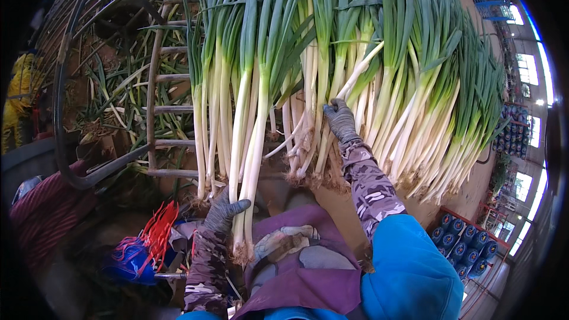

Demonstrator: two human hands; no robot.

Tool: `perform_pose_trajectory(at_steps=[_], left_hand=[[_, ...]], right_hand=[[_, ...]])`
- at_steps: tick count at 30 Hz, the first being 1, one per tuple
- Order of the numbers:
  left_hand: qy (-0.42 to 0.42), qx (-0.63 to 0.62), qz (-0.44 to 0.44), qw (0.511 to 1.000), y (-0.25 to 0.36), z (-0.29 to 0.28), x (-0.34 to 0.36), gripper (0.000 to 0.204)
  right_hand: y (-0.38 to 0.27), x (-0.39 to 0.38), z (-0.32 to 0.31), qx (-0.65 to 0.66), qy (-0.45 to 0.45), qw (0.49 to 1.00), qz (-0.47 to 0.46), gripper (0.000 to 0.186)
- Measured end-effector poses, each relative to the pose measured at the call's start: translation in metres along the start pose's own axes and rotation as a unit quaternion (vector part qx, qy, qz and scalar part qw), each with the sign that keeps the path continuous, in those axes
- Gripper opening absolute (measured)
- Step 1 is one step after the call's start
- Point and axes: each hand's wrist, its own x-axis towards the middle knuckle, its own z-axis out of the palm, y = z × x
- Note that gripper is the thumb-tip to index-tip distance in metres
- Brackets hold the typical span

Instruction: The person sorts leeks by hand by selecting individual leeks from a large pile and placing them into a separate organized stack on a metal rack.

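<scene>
My left hand (223,212), in a grey glove, is closed round the lower white ends of a few long green onions (249,148), its thumb lying across them. Their roots hang just below the hand, over my lap, and the green tops point away from me. Further right, my gloved right hand (341,120) is closed at one end of a single green onion stalk (363,70), which slants up and right over the others. A wide heap of green onions (409,101) lies under and beside that hand, root ends toward me.
A metal rack with bars (172,110) supports the left part of the onions. Loose leaves and trimmings (121,104) litter the floor beyond it. Red strips (160,234) and a blue bundle (133,258) sit at lower left. Blue cylinders (465,243) stand in a frame at right.
</scene>
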Motion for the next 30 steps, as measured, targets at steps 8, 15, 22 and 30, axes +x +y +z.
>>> perform_pose_trajectory(at_steps=[8,15,22,30], left_hand=[[-0.010,0.042,0.021,0.999,-0.018,-0.028,0.025,0.059],[-0.023,0.043,0.026,0.998,-0.022,-0.029,0.025,0.063],[-0.046,0.033,0.021,0.998,-0.034,-0.026,0.034,0.069],[-0.066,0.024,0.065,0.995,-0.115,-0.029,0.066,0.062]], right_hand=[[-0.067,0.011,0.007,-0.274,-0.075,0.957,0.058,0.049],[-0.023,0.008,-0.016,0.140,-0.086,0.984,-0.063,0.027],[-0.155,-0.107,-0.044,0.410,-0.106,0.900,-0.106,0.032],[-0.209,-0.096,0.051,0.291,-0.118,0.931,-0.187,0.035]])
